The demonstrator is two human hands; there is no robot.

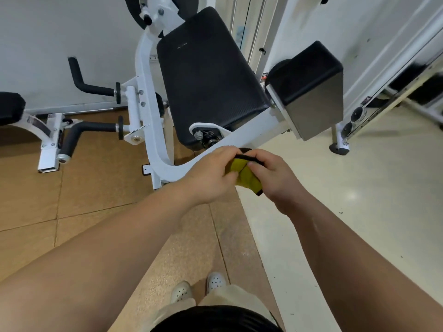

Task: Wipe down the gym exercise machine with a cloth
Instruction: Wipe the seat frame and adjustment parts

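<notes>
1. Head view: my left hand (211,174) and right hand (275,178) meet in front of me, both pinching the cloth (244,174), a yellow one with a black edge, bunched between my fingers.
2. I judge I hold it this way to fold or regrip it into a pad before wiping; it touches no part of the machine.
3. The frame (249,137) runs just beyond my hands; the seat (211,80) lies farther ahead, and a small pad (304,68) sits ahead to the right.
4. Two handles (96,88) stand well off to the left.
5. No containers show anywhere.
</notes>
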